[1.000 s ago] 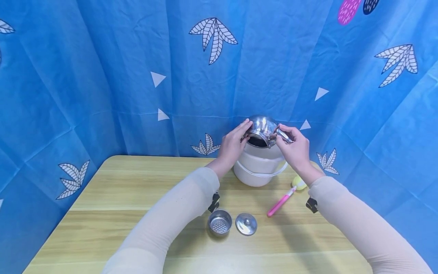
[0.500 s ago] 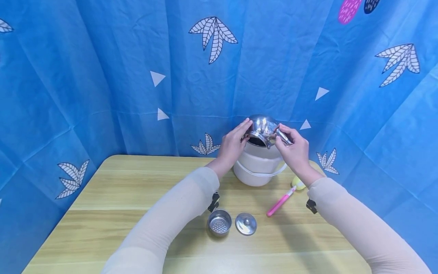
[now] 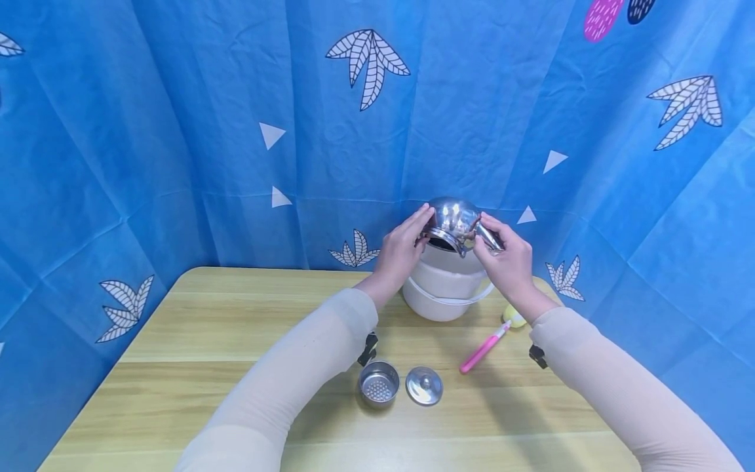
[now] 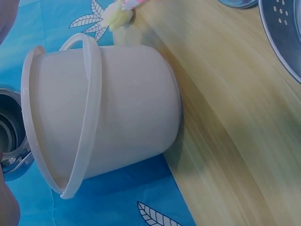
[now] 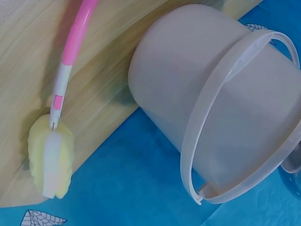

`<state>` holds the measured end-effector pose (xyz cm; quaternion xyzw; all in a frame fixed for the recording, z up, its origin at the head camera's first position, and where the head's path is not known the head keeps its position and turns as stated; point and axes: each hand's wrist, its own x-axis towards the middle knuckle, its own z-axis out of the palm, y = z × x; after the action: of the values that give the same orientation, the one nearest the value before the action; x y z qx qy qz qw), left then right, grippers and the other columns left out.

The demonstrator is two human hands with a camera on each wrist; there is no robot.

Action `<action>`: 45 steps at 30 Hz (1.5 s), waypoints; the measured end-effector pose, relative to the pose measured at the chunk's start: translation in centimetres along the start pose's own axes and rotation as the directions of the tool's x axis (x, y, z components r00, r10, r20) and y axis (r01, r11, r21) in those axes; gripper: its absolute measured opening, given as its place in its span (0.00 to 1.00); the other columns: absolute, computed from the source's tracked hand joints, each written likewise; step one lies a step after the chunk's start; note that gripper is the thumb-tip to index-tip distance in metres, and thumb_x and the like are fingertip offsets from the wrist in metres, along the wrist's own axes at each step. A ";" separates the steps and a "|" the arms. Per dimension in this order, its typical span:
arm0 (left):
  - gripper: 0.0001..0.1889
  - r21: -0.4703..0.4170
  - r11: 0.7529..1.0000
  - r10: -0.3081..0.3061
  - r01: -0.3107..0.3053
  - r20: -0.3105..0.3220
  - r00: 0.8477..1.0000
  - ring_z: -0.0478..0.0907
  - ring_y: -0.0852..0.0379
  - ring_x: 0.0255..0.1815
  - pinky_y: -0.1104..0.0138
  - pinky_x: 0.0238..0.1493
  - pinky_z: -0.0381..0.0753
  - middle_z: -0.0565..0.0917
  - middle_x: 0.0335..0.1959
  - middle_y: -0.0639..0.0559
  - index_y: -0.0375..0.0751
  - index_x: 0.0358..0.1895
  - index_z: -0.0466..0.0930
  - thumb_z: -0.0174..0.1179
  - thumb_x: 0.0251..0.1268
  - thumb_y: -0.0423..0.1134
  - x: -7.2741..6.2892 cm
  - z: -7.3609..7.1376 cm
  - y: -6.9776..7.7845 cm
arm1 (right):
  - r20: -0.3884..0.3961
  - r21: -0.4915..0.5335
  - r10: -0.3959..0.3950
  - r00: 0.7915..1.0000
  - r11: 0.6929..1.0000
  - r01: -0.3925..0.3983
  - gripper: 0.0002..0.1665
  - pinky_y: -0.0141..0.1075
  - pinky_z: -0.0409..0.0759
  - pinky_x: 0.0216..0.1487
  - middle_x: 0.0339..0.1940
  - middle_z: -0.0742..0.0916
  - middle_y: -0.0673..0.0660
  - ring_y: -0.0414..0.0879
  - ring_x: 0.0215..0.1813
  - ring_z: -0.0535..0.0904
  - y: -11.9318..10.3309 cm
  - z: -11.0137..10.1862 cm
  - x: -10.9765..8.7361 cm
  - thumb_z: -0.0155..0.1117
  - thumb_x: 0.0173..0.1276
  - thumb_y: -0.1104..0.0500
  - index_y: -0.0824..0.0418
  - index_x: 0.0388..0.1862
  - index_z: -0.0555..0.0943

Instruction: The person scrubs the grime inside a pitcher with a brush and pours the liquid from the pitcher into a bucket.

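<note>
A shiny metal teapot (image 3: 455, 217) is tipped mouth down above a white bucket (image 3: 439, 308). My left hand (image 3: 402, 248) grips the pot's left side, fingers along the body and thumb near the rim. On the other side, my right hand (image 3: 506, 252) pinches a shiny part that juts out from the pot; whether it is spout or handle I cannot tell. In the left wrist view the pot's round mouth (image 4: 10, 125) shows beside the bucket's rim. The right wrist view catches only a sliver of the pot. No stream of liquid is visible.
On the wooden table (image 3: 236, 328) stand a perforated metal strainer cup (image 3: 379, 385) and a small metal lid (image 3: 424, 385) next to it. A pink-handled sponge brush (image 3: 485, 351) lies right of the bucket. Blue patterned curtain (image 3: 236, 131) surrounds the table's back and sides.
The teapot has tilted slightly further, and less of its dark mouth shows in the head view. Both hands keep their places on it. Nothing on the table has moved.
</note>
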<state>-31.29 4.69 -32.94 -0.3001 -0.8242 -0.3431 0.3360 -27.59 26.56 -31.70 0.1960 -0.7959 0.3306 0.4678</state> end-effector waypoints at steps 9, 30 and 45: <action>0.36 0.014 1.000 0.019 -0.019 -0.026 0.999 0.73 0.52 0.68 0.69 0.68 0.69 0.68 0.74 0.56 0.50 0.74 0.69 0.68 0.62 0.29 -0.1 0.1 -0.1 | 0.000 -0.004 -0.022 1.000 1.000 0.022 0.19 0.25 0.76 0.59 0.58 0.86 0.55 0.56 0.59 0.83 -0.2 0.0 0.0 0.68 0.61 0.66 0.66 0.52 0.85; 0.35 0.034 0.998 0.048 -0.047 -0.056 0.997 0.76 0.52 0.65 0.67 0.63 0.76 0.68 0.74 0.56 0.50 0.73 0.69 0.68 0.62 0.30 0.0 0.0 -0.2 | 0.002 -0.020 -0.077 0.997 0.997 0.077 0.20 0.27 0.79 0.58 0.59 0.86 0.54 0.56 0.58 0.83 -0.5 -0.3 0.4 0.68 0.61 0.67 0.66 0.53 0.84; 0.35 0.043 0.996 0.084 -0.082 -0.055 0.995 0.75 0.52 0.66 0.67 0.65 0.74 0.68 0.74 0.54 0.47 0.74 0.68 0.68 0.63 0.29 0.8 -0.4 0.0 | -0.046 0.008 -0.101 0.994 0.995 0.101 0.22 0.24 0.75 0.59 0.57 0.87 0.58 0.58 0.57 0.84 -0.8 -0.2 1.3 0.72 0.55 0.73 0.68 0.52 0.85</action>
<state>-31.65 4.58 -32.17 -0.3173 -0.8079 -0.3205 0.3794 -27.59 26.18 -30.27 0.2309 -0.7723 0.3150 0.5011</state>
